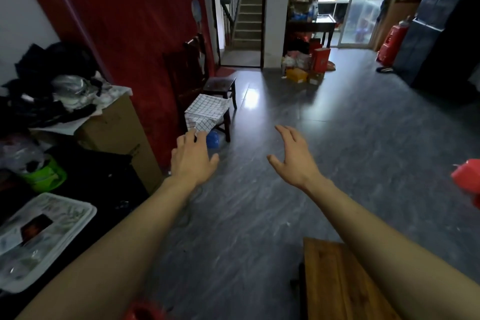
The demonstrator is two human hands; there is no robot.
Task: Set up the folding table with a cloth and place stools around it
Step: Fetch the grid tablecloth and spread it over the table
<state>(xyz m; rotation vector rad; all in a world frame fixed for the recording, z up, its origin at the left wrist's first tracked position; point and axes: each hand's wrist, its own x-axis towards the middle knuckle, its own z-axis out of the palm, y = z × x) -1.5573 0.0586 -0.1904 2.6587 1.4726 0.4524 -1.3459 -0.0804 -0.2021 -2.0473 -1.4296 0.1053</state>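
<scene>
Wooden tabletop (337,280) sits low right; left hand (192,158) and right hand (293,161) reach empty, fingers (285,132) spread. Tugging the checked cloth (205,112) carelessly could topple its stool (227,125).

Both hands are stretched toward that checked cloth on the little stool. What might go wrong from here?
The checked cloth drapes over the front of the dark stool, so a quick pull may snag and tip it. A blue plastic object sits just below and might get knocked. The loose pile atop the cardboard box stands left of the left hand, so a wide swing of the cloth may brush it.
</scene>
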